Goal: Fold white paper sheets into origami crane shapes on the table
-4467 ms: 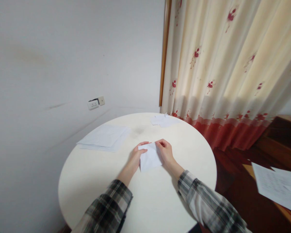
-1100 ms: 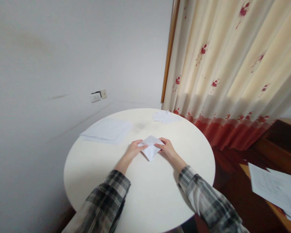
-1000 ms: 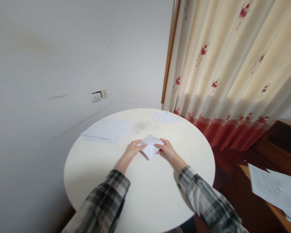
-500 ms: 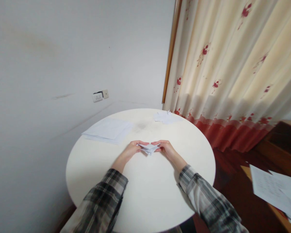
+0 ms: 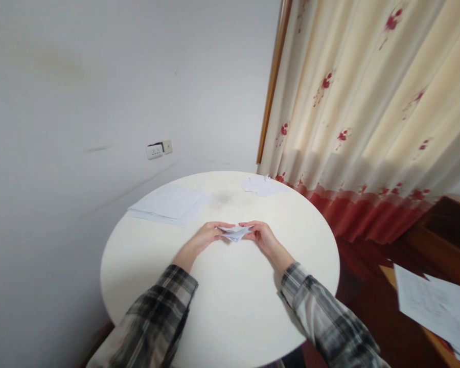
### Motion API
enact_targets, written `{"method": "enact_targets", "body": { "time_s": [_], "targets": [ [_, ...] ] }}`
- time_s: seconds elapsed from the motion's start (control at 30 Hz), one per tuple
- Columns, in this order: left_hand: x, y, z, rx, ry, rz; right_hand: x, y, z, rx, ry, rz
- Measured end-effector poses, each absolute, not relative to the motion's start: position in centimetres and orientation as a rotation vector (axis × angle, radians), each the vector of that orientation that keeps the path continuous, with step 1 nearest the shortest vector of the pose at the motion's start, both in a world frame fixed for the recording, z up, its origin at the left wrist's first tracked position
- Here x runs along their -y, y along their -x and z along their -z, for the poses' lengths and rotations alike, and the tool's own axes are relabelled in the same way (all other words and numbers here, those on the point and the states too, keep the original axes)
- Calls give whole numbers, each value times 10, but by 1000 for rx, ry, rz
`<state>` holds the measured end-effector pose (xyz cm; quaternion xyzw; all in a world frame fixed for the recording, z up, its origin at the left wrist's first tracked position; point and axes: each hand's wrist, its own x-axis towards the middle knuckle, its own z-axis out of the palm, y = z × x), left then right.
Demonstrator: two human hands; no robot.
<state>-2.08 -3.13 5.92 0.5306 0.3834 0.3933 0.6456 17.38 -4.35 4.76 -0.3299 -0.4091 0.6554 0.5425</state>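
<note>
A small piece of folded white paper (image 5: 235,233) is held between both hands over the middle of the round table. Its layers spread a little and come to a point toward me. My left hand (image 5: 207,236) pinches the left corner, thumb and fingers closed on it. On the opposite corner, my right hand (image 5: 263,235) grips in the same way. Parts of the paper's ends are hidden by the fingers.
The white round table (image 5: 230,306) stands against the wall. A stack of white paper (image 5: 170,203) lies at its left back, and torn paper pieces (image 5: 263,186) lie at the far edge. Written sheets (image 5: 431,301) rest on a surface at lower right, near a flowered curtain (image 5: 341,102).
The folded paper's front point has drawn in slightly and looks a bit flatter. Both hands keep their hold in nearly the same place. The view has shifted a little.
</note>
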Motion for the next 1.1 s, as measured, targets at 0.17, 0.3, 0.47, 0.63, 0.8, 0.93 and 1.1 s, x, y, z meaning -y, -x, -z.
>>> {"method": "enact_targets", "body": {
  "time_s": [0.17,0.3,0.47,0.63,0.8,0.93,1.1],
  "targets": [
    [27,25,-56,-812,-1182,-910,40,-171,-44,822,830,-1516],
    [20,24,-50,-848,-1159,-998,39,-170,-42,796,840,-1494],
    [14,22,-40,-893,-1162,-1072,39,-171,-41,803,836,-1494],
    [14,22,-39,-905,-1166,-1046,32,-173,-37,930,845,-1400],
    [14,20,-39,-917,-1172,-1124,20,-176,-31,972,925,-1264],
    [12,21,-37,-936,-1204,-1137,18,-181,-29,969,945,-1309],
    [13,23,-36,-913,-1191,-1148,23,-185,-29,912,851,-1394]
  ]
}}
